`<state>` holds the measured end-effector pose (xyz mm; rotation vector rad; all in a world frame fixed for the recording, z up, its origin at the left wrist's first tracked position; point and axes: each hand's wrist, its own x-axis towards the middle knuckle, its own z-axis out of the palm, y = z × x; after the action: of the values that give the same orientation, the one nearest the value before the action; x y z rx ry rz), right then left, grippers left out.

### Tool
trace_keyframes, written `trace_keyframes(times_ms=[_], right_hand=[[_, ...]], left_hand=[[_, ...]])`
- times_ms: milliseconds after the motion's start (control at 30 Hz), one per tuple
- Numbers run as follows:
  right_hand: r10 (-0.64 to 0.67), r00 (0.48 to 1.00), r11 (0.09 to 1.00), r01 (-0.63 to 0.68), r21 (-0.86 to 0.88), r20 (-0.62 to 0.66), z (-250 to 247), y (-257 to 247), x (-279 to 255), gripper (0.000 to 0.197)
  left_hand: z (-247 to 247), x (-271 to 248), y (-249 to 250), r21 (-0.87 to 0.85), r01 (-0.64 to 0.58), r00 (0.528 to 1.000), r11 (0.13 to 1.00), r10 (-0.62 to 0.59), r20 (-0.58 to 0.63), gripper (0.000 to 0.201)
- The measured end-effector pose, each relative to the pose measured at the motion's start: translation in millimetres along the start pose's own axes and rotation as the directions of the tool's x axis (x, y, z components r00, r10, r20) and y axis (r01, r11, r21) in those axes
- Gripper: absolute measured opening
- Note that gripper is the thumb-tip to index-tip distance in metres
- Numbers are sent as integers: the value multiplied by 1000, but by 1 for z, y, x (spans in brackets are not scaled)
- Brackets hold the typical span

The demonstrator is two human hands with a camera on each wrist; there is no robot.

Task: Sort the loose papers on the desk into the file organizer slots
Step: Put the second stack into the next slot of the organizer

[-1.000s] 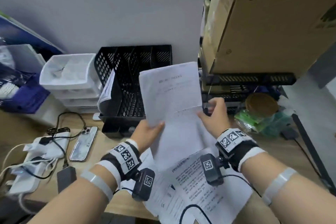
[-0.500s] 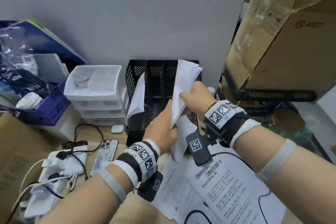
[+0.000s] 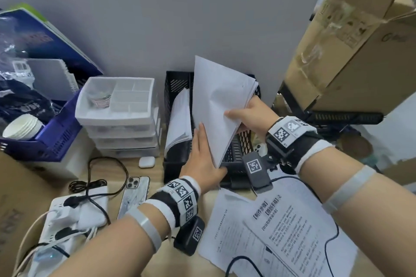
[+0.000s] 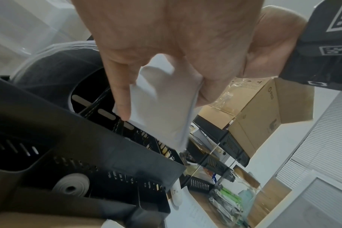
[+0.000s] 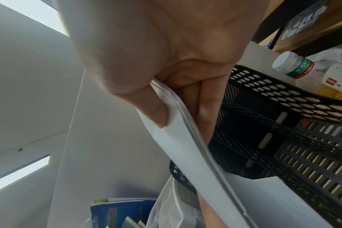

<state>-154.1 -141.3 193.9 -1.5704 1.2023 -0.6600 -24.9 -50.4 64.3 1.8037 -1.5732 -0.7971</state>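
Observation:
A black mesh file organizer [image 3: 177, 83] [image 4: 88, 146] [image 5: 283, 131] stands against the wall. Its left slot holds a sheaf of papers [image 3: 180, 119]. My right hand [image 3: 249, 114] [image 5: 146, 46] pinches a white paper stack [image 3: 220, 105] [image 5: 185, 146] by its right edge, thumb on top. The stack stands tilted, its lower corner down in a slot to the right of the filled one. My left hand [image 3: 202, 159] [image 4: 166, 30] holds that lower corner [image 4: 162, 108] between straight fingers and thumb. More printed loose papers [image 3: 281, 231] lie on the desk in front.
Left of the organizer stand a white drawer unit [image 3: 117, 105] and a blue basket [image 3: 45, 137]. An earbud case [image 3: 146, 161], a phone [image 3: 135, 195] and a power strip with cables [image 3: 74, 213] lie on the desk. A cardboard box [image 3: 349, 40] on black trays [image 3: 337, 117] fills the right.
The stack has turned from facing me to edge-on and moved forward into the organizer. Both hands went with it, the right hand now high on its edge.

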Motion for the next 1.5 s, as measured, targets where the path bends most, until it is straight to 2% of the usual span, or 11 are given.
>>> trace_keyframes(times_ms=[133, 467, 633, 767, 900, 1000, 1100, 1233, 1367, 1433, 1500], right_hand=[[20, 999, 999, -21, -31, -31, 9, -5, 8, 35], [-31, 984, 983, -1, -185, -173, 32, -8, 43, 33], [-34, 978, 981, -6, -192, -207, 45, -4, 58, 34], [-4, 984, 905, -73, -420, -180, 55, 4, 66, 31], [-1, 982, 873, -92, -480, -190, 71, 19, 69, 29], [6, 986, 901, -77, -427, -166, 86, 31, 71, 27], [50, 994, 864, -93, -494, -101, 95, 49, 71, 27], [166, 985, 826, -169, -537, -53, 99, 71, 68, 32], [181, 983, 843, -144, -518, 20, 103, 84, 66, 38], [157, 985, 844, -94, -527, 76, 105, 89, 62, 39], [111, 986, 872, -36, -489, 125, 104, 93, 56, 43]], left_hand=[[-3, 16, -10, -64, 3, 1000, 998, -4, -4, 132], [-12, 56, -37, 25, 90, 992, 996, -91, 81, 117], [-15, 75, -52, 24, 137, 989, 990, -138, 47, 88], [-14, 84, -56, 81, 166, 982, 983, -172, 73, 80], [-11, 85, -50, 135, 137, 988, 981, -145, 54, 46], [-7, 91, -50, 134, 145, 989, 980, -149, 16, 33], [-5, 94, -53, 124, 156, 988, 980, -155, -17, 27], [-3, 90, -62, 111, 184, 983, 977, -186, 5, 46], [-2, 78, -73, 35, 184, 980, 982, -186, 65, 62], [-1, 69, -75, 32, 221, 974, 975, -222, 48, 53], [-1, 61, -76, 39, 241, 971, 970, -240, -20, 25]])
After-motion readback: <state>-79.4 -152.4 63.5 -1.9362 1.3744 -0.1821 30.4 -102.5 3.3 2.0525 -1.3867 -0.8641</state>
